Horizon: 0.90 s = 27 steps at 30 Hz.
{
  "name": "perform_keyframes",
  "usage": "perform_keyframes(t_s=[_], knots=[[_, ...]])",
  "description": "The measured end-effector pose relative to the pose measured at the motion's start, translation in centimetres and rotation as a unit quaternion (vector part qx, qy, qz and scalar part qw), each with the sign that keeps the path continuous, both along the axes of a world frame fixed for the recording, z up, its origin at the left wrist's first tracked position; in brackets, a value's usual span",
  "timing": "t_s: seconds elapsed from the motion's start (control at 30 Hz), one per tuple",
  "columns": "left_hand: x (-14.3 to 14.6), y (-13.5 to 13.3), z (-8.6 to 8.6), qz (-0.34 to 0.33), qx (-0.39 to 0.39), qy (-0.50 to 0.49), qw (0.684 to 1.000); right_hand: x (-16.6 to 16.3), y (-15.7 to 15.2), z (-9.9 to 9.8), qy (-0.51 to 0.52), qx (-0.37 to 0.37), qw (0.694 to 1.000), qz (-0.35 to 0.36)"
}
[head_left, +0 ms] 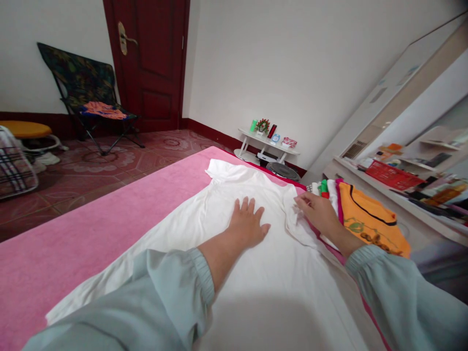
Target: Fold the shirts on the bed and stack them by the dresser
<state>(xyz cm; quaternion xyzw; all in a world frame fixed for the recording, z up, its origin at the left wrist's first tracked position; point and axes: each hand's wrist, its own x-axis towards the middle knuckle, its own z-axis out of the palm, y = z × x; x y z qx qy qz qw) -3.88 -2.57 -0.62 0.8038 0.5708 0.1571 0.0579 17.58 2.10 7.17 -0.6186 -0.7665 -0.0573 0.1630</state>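
A white T-shirt (219, 214) lies spread flat on a pink bed cover (91, 229). My left hand (248, 224) rests flat on the middle of the shirt, fingers stretched out and apart. My right hand (318, 210) lies at the shirt's right sleeve, fingertips pressed together on a fold of the white cloth near the edge. Both my arms wear pale grey-green sleeves.
A pile of folded clothes with an orange shirt (369, 219) on top sits just right of my right hand. Beyond the bed stand a small white shelf (268, 144), a folding chair (91, 97), a dark red door (153, 63) and a cluttered counter (402, 180) at right.
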Motion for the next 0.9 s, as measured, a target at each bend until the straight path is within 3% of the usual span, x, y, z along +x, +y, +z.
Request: perform_keyframes(t_s=[0.13, 0.3, 0.37, 0.47, 0.6, 0.67, 0.73, 0.8, 0.83, 0.9], knots=[[0.0, -0.1, 0.2, -0.002, -0.003, 0.000, 1.000, 1.0, 3.7, -1.2, -0.004, -0.040, 0.990, -0.133], [0.0, -0.1, 0.1, -0.006, 0.008, -0.008, 1.000, 1.0, 5.1, -2.8, 0.075, -0.043, 0.968, -0.236], [0.0, -0.1, 0.1, -0.004, 0.010, -0.009, 1.000, 0.8, 5.0, -3.2, 0.094, -0.052, 0.969, -0.223], [0.0, -0.1, 0.1, 0.000, 0.000, -0.006, 1.000, 0.2, 4.8, -3.0, 0.060, 0.001, 0.985, -0.161], [0.0, -0.1, 0.2, 0.002, -0.011, -0.005, 1.000, 1.7, 5.1, -0.3, -0.013, -0.011, 0.994, -0.107], [-0.1, -0.1, 0.2, 0.001, -0.013, -0.004, 1.000, 4.0, 5.5, 1.9, -0.034, -0.007, 0.986, -0.163], [-0.1, -0.1, 0.3, -0.002, -0.013, -0.004, 1.000, 6.3, 5.7, 3.9, -0.022, 0.073, 0.962, -0.262], [-0.1, -0.2, 0.5, -0.006, -0.011, -0.006, 1.000, 7.1, 5.3, 4.8, -0.004, 0.155, 0.943, -0.293], [-0.1, -0.2, 0.5, -0.007, -0.010, -0.006, 1.000, 6.7, 4.8, 4.6, 0.001, 0.179, 0.946, -0.270], [-0.1, -0.2, 0.5, -0.007, -0.010, -0.004, 1.000, 4.5, 3.2, 2.9, 0.000, 0.177, 0.972, -0.153]])
